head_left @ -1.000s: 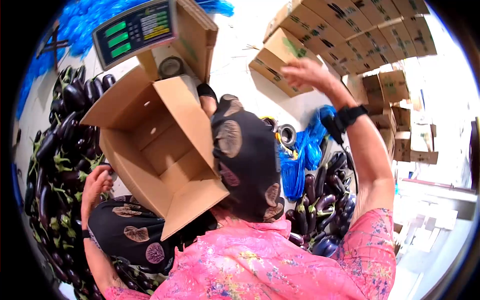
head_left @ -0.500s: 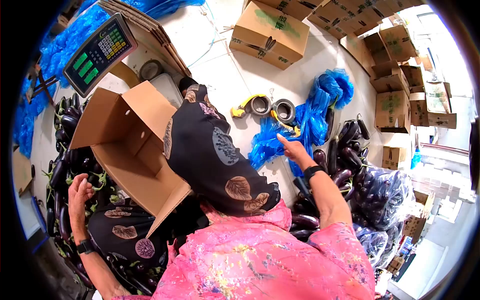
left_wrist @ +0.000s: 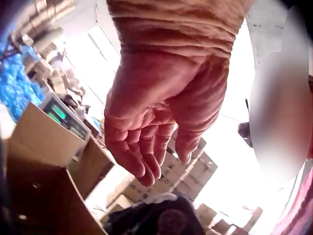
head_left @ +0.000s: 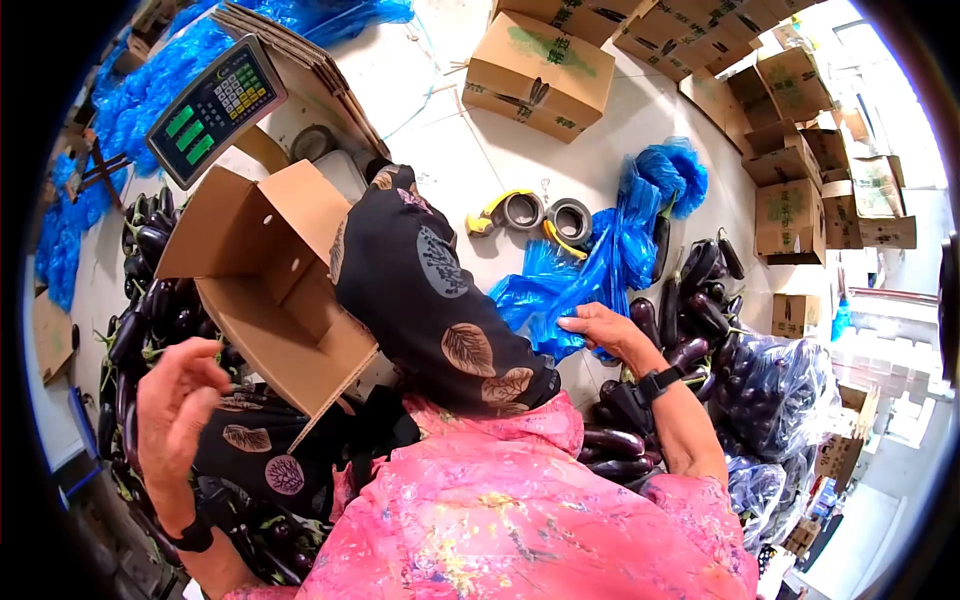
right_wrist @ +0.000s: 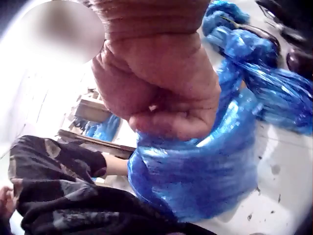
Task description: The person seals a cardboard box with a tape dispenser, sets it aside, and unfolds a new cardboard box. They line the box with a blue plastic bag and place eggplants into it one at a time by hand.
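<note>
My right hand pinches the edge of a blue plastic bag; in the right wrist view its curled fingers hold the film, which hangs below them. My left hand is raised beside the open carton, touching nothing, its fingers loosely bent. In the left wrist view that hand hangs relaxed, with the carton at lower left. The carton stands tilted against the patterned trouser leg, its flaps spread and its visible inside bare.
Eggplants lie heaped at left and more at right, beside a filled clear bag. Tape rolls rest on the floor. A scale display stands behind the carton; a closed carton and stacked boxes are farther back.
My right hand has come down from the raised position to the blue bag and now pinches it, drawing it nearer. My left hand has lifted off the eggplant side and moved closer to the body.
</note>
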### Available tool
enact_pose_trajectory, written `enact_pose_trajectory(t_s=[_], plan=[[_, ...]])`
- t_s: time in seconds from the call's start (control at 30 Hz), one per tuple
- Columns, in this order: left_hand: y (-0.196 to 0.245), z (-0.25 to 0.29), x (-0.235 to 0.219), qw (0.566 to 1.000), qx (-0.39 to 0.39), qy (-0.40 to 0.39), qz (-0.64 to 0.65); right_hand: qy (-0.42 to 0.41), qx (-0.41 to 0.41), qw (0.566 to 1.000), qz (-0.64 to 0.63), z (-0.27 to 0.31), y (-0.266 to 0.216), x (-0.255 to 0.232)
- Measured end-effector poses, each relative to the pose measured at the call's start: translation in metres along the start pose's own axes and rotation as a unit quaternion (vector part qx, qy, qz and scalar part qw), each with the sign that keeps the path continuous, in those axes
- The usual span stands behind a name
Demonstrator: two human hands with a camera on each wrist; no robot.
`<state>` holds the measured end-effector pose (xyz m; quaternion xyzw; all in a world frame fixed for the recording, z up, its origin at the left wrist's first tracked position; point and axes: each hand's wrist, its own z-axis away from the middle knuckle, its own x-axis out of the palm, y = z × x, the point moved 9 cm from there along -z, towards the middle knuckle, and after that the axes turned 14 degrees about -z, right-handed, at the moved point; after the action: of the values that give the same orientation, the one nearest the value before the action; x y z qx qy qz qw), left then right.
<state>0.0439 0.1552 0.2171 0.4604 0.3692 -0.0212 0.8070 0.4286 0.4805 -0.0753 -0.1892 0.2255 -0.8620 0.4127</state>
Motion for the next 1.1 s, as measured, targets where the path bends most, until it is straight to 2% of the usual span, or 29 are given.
enact_pose_trajectory(t_s=[0.03, 0.07, 0.1, 0.13, 0.17, 0.23, 0.27, 0.37, 0.4, 0.47, 0.5, 0.57, 0.6, 0.67, 0.73, 0.77, 0.8, 0.87, 0.93, 0.97, 1.0, 1.03, 1.1], plan=[[0.015, -0.002, 0.012, 0.999, 0.043, -0.015, -0.028, -0.010, -0.042, 0.999, 0.026, 0.009, -0.015, 0.007], [0.029, -0.005, 0.025, 0.994, 0.086, -0.029, -0.055, 0.033, -0.110, 0.989, 0.096, 0.009, -0.026, -0.002], [0.052, -0.008, 0.037, 0.987, 0.139, -0.037, -0.075, 0.126, -0.248, 0.908, 0.314, 0.014, -0.047, -0.015], [0.073, -0.009, 0.049, 0.976, 0.192, -0.044, -0.096, 0.210, -0.366, 0.752, 0.506, 0.033, -0.074, -0.002], [0.081, -0.010, 0.060, 0.971, 0.209, -0.057, -0.101, 0.223, -0.407, 0.788, 0.405, 0.042, -0.084, -0.006], [0.093, -0.012, 0.081, 0.964, 0.238, -0.088, -0.075, 0.170, -0.335, 0.910, 0.174, 0.052, -0.100, 0.001], [0.097, -0.013, 0.092, 0.960, 0.256, -0.103, -0.053, 0.124, -0.281, 0.951, 0.043, 0.059, -0.105, 0.013], [0.104, -0.020, 0.125, 0.964, 0.249, -0.084, 0.050, -0.021, -0.314, 0.930, -0.192, 0.099, -0.142, 0.072], [0.105, -0.023, 0.137, 0.965, 0.222, -0.103, 0.095, -0.052, -0.316, 0.935, -0.149, 0.112, -0.152, 0.088], [0.109, -0.031, 0.159, 0.952, 0.172, -0.116, 0.227, -0.061, -0.351, 0.928, -0.109, 0.135, -0.167, 0.112], [0.114, -0.034, 0.166, 0.950, 0.177, -0.110, 0.234, -0.094, -0.353, 0.918, -0.156, 0.149, -0.176, 0.128], [0.124, -0.037, 0.180, 0.946, 0.202, -0.111, 0.226, -0.115, -0.391, 0.899, -0.164, 0.165, -0.182, 0.141], [0.129, -0.033, 0.187, 0.929, 0.230, -0.103, 0.271, -0.117, -0.413, 0.888, -0.168, 0.173, -0.183, 0.148], [0.128, -0.028, 0.210, 0.888, 0.185, -0.194, 0.373, -0.100, -0.437, 0.885, -0.125, 0.182, -0.183, 0.158], [0.119, -0.025, 0.200, 0.897, 0.179, -0.162, 0.371, -0.094, -0.428, 0.880, -0.183, 0.185, -0.184, 0.160], [0.111, -0.022, 0.193, 0.901, 0.174, -0.146, 0.370, -0.107, -0.424, 0.864, -0.249, 0.185, -0.188, 0.156], [0.100, -0.023, 0.183, 0.883, 0.174, -0.109, 0.422, -0.121, -0.417, 0.845, -0.313, 0.183, -0.193, 0.153], [0.077, -0.012, 0.155, 0.843, 0.111, -0.073, 0.521, -0.138, -0.403, 0.832, -0.355, 0.177, -0.201, 0.152], [0.050, -0.001, 0.126, 0.850, 0.079, 0.011, 0.521, -0.143, -0.379, 0.824, -0.396, 0.163, -0.198, 0.160], [0.036, 0.006, 0.106, 0.915, 0.114, 0.096, 0.376, -0.173, -0.363, 0.822, -0.403, 0.161, -0.200, 0.173], [0.021, 0.018, 0.086, 0.946, 0.153, 0.179, 0.222, -0.201, -0.348, 0.819, -0.409, 0.157, -0.203, 0.187], [0.009, 0.031, 0.068, 0.944, 0.192, 0.261, 0.062, -0.226, -0.340, 0.818, -0.406, 0.149, -0.206, 0.198], [-0.031, 0.041, 0.035, 0.927, 0.116, 0.309, 0.178, -0.257, -0.335, 0.812, -0.404, 0.132, -0.212, 0.228]])
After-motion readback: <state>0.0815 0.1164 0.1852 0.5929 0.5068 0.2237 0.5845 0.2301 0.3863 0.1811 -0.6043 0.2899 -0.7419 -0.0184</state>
